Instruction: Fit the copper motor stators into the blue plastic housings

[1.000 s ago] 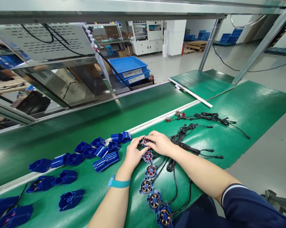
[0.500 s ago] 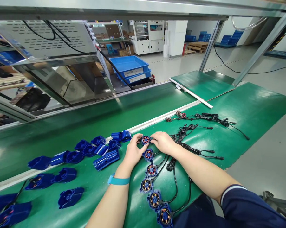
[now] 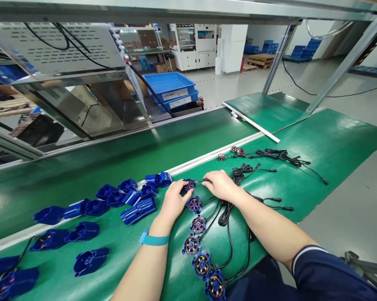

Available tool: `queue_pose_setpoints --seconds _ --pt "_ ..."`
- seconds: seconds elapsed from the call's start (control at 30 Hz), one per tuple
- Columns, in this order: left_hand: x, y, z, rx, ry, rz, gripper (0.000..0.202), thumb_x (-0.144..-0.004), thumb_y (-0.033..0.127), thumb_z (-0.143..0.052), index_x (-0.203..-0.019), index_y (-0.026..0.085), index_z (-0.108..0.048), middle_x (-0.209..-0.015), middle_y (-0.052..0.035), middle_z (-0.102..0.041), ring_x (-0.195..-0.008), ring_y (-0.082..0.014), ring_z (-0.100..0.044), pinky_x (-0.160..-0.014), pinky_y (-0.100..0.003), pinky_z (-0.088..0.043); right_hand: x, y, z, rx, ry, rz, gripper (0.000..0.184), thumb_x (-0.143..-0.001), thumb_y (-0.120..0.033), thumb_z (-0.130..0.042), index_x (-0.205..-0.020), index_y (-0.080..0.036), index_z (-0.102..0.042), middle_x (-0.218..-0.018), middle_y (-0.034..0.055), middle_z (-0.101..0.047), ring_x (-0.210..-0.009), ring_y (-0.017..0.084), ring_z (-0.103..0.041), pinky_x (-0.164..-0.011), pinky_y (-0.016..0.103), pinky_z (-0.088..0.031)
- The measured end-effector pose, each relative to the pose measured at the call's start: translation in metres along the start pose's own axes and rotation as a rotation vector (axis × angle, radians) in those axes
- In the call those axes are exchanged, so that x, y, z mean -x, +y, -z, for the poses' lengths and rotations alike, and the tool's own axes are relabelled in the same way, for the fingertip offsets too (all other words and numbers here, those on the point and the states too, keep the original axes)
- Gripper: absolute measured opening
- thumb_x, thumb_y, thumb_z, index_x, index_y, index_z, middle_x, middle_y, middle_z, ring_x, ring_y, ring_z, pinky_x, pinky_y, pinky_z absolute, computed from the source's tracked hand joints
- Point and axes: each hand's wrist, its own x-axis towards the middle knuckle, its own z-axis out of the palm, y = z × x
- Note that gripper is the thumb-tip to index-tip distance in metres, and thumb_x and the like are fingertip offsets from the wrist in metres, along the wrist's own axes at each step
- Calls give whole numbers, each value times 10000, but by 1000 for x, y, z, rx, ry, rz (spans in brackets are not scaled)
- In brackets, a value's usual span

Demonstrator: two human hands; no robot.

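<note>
My left hand [image 3: 174, 200] grips a small blue round housing with a copper-wound motor [image 3: 189, 184] in it, thumb below and fingers above. My right hand [image 3: 219, 184], just to the right, has its fingers closed on the thin black cable [image 3: 199, 181] that runs out of this housing. Below, a column of several similar blue motor units, such as one nearby [image 3: 194, 204], lies on the green mat [image 3: 172, 267]. Their black cables lead right to a coiled bundle [image 3: 238, 177], partly hidden behind my right hand and forearm.
Several blue plastic shells [image 3: 138, 211] lie to the left, some with wires inside. Loose motors [image 3: 234, 149] with black cables [image 3: 281, 155] rest at the far right. A white rail [image 3: 194, 162] borders the green belt [image 3: 119, 155]. Blue trays [image 3: 169, 83] stand behind it.
My right hand has drawn slightly right, away from the motor unit, and a stretch of cable now shows between them. My left hand keeps the unit, now turned slightly.
</note>
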Motion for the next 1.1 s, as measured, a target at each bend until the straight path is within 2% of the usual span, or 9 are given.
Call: queue_pose_setpoints --seconds 0.17,0.27,0.37,0.57,0.77,0.87,0.97,1.03,1.1 --pt "1 -1 2 -10 13 19 220 -888 364 -658 -1035 200 -665 -1032 -86 -721 -996 -259 -652 -922 -437 -535 -4 -1 -8 -73 72 75 174 -966 -253 -590 -1051 -146 -698 -1007 103 -721 -970 211 -649 -899 330 -469" --pt "1 0 3 9 -27 30 209 -884 364 -656 -1016 203 -667 -1001 -81 -721 -939 -252 -653 -888 -434 -544 -4 -3 -12 -79 45 79 185 -949 -250 -616 -1057 -128 -704 -1007 115 -723 -974 221 -656 -904 337 -488" --pt "2 -1 2 11 -12 18 213 -893 356 -644 -1050 214 -669 -1074 -91 -710 -1041 -264 -639 -975 -461 -511 -3 -5 -11 -119 31 102 229 -968 -301 -590 -1071 -133 -708 -1030 122 -725 -986 219 -660 -913 339 -489" --pt "2 -7 -1 -20 -57 24 201 -880 335 -656 -1026 197 -654 -1018 -96 -706 -978 -268 -641 -915 -461 -539 -3 -5 -10 -155 -125 50 182 -975 -211 -545 -953 -147 -715 -949 95 -732 -885 195 -667 -816 305 -477" --pt "3 -3 0 68 -42 44 193 -848 335 -701 -955 197 -618 -1279 -150 -646 -1183 -286 -618 -1025 -487 -512 -8 -2 -18 -254 76 -80 80 -868 -173 -694 -940 -168 -662 -884 48 -709 -817 171 -647 -754 286 -482" --pt "3 -1 1 76 -61 83 265 -813 391 -747 -895 202 -582 -1256 -160 -664 -1117 -292 -653 -959 -480 -546 -12 -3 -20 -305 147 -74 112 -839 -168 -721 -936 -170 -664 -922 51 -716 -862 172 -655 -790 292 -495" --pt "2 2 2 86 -52 111 330 -772 425 -784 -833 207 -543 -1236 -161 -676 -1049 -289 -669 -897 -457 -562 -13 -6 -19 -431 105 -43 64 -884 -213 -670 -929 -171 -689 -897 33 -732 -827 153 -668 -766 272 -502" --pt "2 4 3 132 -61 159 343 -763 423 -784 -817 210 -521 -1241 -142 -676 -810 -213 -678 -751 -386 -580 -13 -7 -18 -480 71 -46 109 -924 -207 -602 -911 -173 -705 -860 20 -738 -795 144 -672 -755 266 -505" --pt "1 7 4 210 -82 220 319 -778 398 -757 -836 211 -505 -1256 -115 -670 -563 -110 -553 -592 -317 -540 -14 -7 -17 -472 82 -82 126 -920 -177 -590 -928 -168 -716 -871 28 -741 -803 149 -677 -775 275 -516"
